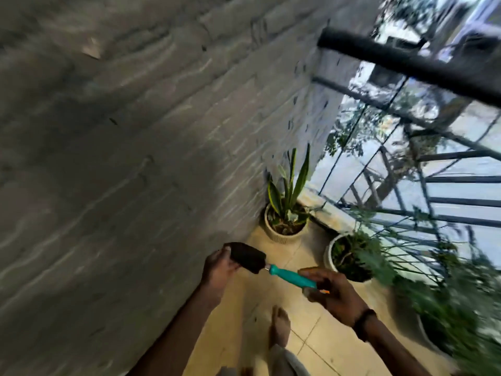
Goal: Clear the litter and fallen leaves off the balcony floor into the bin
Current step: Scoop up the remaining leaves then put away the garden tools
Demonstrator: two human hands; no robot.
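A small trowel (267, 265) is held level above the tiled balcony floor (320, 337), between both hands. The right hand (329, 294) has its fingers (311, 272) curled round the end of the teal handle, while the left hand (217, 270) holds the dark blade's far end, thumb on top and fingers beneath. Two potted plants (286, 213) stand beyond, near the grey wall (122, 158).

Daylight from the railing (423, 147) side — dim wall (122, 158), heavy motion blur
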